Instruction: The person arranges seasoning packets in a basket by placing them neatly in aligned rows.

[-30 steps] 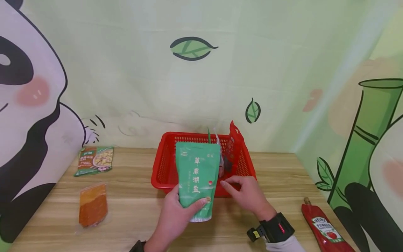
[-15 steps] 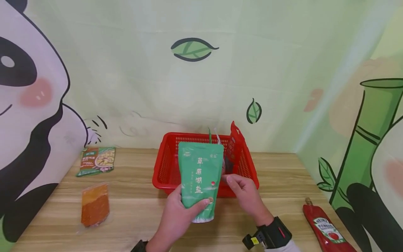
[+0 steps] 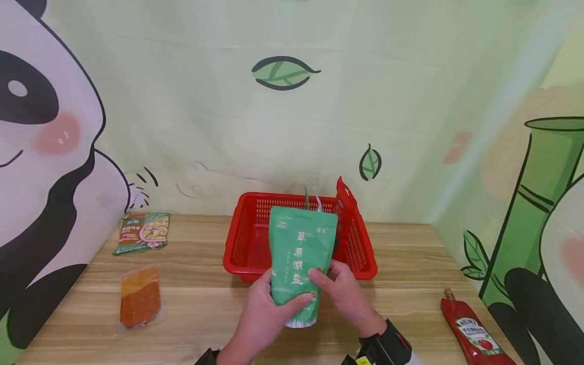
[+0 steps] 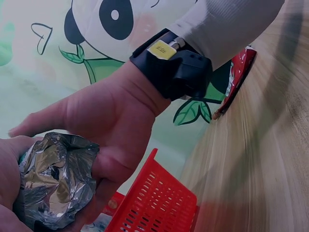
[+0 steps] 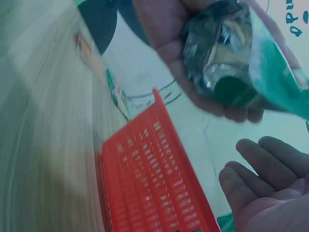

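Observation:
A green stand-up salt pouch (image 3: 296, 248) is upright in front of the red basket, its lower part gripped by my left hand (image 3: 266, 312), with the thumb across its front. Its silver foil-like underside (image 4: 55, 181) shows in the left wrist view. At the pouch's right edge is my right hand (image 3: 344, 294), its thumb overlapping the front in the head view. In the right wrist view, the fingers (image 5: 265, 174) of that hand are extended and look apart from the pouch.
The red plastic basket (image 3: 237, 253) stands behind the hands, holding a red packet (image 3: 347, 208) and other packs partly hidden. A green-brown food packet (image 3: 142, 233) and orange-red sachet (image 3: 140, 298) lie left. A Heinz ketchup pouch (image 3: 472, 329) lies right on the wooden table (image 3: 191, 284).
My right hand has moved left from beside the basket front to the pouch's right edge. The pouch, held in my left hand, has shifted slightly right.

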Tool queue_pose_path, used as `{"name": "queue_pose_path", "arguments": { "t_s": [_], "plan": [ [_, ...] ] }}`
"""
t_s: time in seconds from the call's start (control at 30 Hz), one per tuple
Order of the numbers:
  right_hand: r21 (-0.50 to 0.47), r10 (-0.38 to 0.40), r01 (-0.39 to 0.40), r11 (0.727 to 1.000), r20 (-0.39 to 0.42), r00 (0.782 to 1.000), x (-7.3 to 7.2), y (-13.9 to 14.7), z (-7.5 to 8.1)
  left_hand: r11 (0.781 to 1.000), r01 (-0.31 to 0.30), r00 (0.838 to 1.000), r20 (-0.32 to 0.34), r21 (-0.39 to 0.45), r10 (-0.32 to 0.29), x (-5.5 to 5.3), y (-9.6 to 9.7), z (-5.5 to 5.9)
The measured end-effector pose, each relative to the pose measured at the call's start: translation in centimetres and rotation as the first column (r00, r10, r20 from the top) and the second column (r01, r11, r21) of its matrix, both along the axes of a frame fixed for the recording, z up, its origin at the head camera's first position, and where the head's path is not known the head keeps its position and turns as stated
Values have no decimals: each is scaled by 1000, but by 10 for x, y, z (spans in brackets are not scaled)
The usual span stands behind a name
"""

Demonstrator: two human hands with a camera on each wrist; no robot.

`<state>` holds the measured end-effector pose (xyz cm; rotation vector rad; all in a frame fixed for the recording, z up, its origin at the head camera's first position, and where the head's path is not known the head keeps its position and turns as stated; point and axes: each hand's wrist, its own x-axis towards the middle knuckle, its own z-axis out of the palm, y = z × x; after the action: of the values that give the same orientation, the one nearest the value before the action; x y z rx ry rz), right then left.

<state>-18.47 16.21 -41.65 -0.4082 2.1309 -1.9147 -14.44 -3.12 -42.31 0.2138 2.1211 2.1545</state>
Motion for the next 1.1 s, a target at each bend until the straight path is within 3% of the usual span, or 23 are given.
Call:
{"name": "queue_pose_path", "arguments": {
  "t_s": [0.17, 0.37, 0.83, 1.1],
  "plan": [
    [-89, 57, -50, 995, 71, 996, 5, -6, 3, 1000, 18, 1000, -21, -23, -18, 2, 0, -1],
    [-130, 83, -72, 989, 77, 994, 7, -11, 5, 999, 22, 998, -66, -44, -25, 2, 1, -2],
    [-23, 5, -4, 1000, 40, 999, 13, -23, 12, 995, 7, 995, -99, -97, -17, -1, -2, -4],
    [-8, -38, 38, 999, 31, 999, 14, -26, 13, 994, 4, 998, -56, -111, -11, -3, -5, -4]
  ]
}}
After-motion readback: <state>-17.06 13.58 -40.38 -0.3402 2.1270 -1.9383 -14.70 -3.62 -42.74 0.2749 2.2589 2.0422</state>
